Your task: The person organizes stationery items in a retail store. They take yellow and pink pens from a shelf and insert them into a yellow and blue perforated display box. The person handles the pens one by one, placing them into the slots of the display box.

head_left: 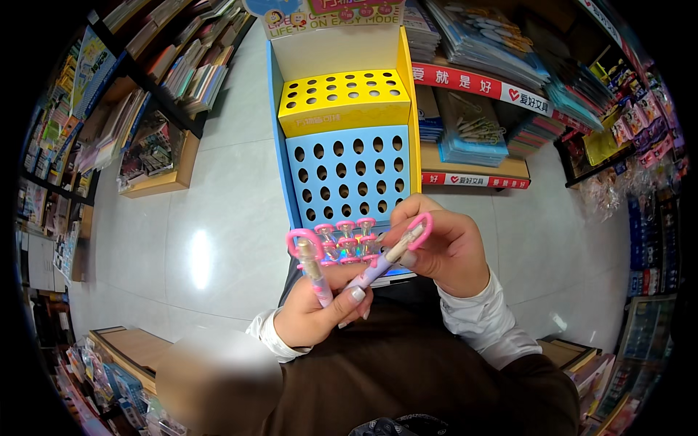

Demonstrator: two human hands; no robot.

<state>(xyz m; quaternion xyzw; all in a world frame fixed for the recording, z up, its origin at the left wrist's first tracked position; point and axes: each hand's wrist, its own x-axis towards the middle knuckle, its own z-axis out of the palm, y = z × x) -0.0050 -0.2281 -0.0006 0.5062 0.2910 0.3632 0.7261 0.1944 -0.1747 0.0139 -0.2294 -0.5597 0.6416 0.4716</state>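
Note:
Two lilac pens with pink loop tops are in my left hand (pixel 305 322). The left-hand pen (pixel 313 267) stands up from between its fingers. The other pen (pixel 372 272) slants up to the right, pinched under my left thumb. My right hand (pixel 457 248) grips that slanted pen near its upper end, beside the pink loop. Just beyond both hands, a cardboard display box (pixel 344 120) has a yellow upper step and a blue panel, both with rows of holes. Several clear pieces with pink tops (pixel 348 240) stand at its near end, partly hidden by my hands.
A stationery shelf (pixel 474 180) with stacked folders stands to the right of the box. Books (pixel 202 76) and notebooks fill a rack at the left. Packaged goods (pixel 643 125) hang at the far right. Grey floor tiles (pixel 229 218) lie between them. A blurred patch hides the lower left.

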